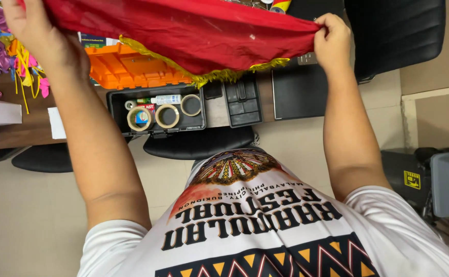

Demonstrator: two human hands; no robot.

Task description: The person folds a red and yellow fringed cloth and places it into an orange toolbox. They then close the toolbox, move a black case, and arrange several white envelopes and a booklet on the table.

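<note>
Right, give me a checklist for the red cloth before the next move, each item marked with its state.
1. Left hand grips the red fabric cloth with gold fringe: ok.
2. Right hand grips the cloth's other end: ok.
3. Cloth held above the black plastic toolbox tray: ok.
4. Tan tape rolls lie inside the tray: ok.
5. Gold fringe unsnagged from the orange plastic organiser: cannot tell.

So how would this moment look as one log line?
left hand: grips red cloth | right hand: grips cloth | below: open black toolbox, tape rolls
</note>
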